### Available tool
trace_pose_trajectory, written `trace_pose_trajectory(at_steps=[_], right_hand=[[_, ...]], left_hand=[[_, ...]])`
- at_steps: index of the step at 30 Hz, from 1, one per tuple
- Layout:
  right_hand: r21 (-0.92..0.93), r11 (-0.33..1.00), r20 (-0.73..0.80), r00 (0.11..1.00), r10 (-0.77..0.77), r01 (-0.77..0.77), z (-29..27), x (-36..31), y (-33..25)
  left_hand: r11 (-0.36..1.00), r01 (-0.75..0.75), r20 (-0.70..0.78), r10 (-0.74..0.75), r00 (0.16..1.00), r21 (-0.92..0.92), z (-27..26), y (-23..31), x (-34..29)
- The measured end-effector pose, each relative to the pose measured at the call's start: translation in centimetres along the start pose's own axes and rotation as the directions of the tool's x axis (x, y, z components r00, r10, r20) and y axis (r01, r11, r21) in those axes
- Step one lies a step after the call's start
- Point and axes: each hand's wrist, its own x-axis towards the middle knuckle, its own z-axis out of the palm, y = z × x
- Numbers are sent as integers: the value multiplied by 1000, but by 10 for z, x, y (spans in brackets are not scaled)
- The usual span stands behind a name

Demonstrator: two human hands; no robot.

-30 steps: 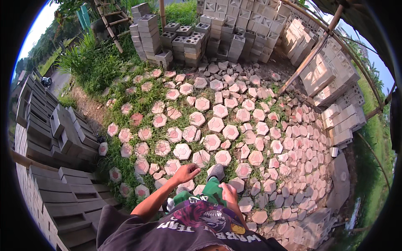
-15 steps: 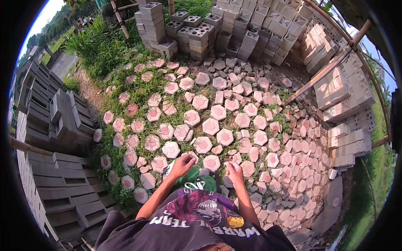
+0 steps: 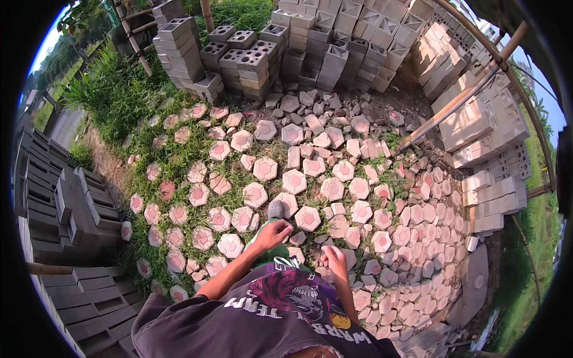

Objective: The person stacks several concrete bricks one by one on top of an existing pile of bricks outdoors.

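Observation:
My left hand (image 3: 273,232) hangs in front of my body with its fingers curled in, and no object shows in it. To its right and a little nearer, my right hand (image 3: 333,260) is closed in a loose fist, with nothing visible in it. Neither hand touches anything. Beneath them lies ground laid with hexagonal paving stones (image 3: 307,218), pale with pinkish centres. Just beyond my left hand, a grey shoe (image 3: 275,209) of mine is set forward among the stones, below my green shorts (image 3: 268,256).
Stacks of hollow concrete blocks (image 3: 253,68) stand ahead, with more block piles (image 3: 468,125) on the right and grey blocks (image 3: 89,209) on the left. A bamboo pole (image 3: 459,98) slants at the right. Grass (image 3: 101,98) grows at the far left; rubble (image 3: 325,107) lies before the stacks.
The view has turned and moved forward; the stones and far stacks have shifted left. My shoe now shows ahead of my left hand. My hands have moved slightly rightward and lower in view, still curled.

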Motion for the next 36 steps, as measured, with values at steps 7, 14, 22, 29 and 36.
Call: trace_pose_trajectory(at_steps=[7,14,22,29,36], right_hand=[[132,991,-151,988,29,-9,22,99,-102],[162,987,-119,993,10,9,35,186,-129],[75,995,83,994,66,-72,61,292,-196],[-130,991,220,975,-14,43,55,453,-319],[-180,969,252,960,-120,168,27,543,-423]], left_hand=[[987,-95,35,91,995,131,-76,78,144],[976,-146,22,144,989,160,-128,93,248],[990,57,-37,-53,998,125,-132,95,327],[971,72,-145,-40,989,226,-141,121,454],[990,109,-372,-66,926,94,-159,185,562]])
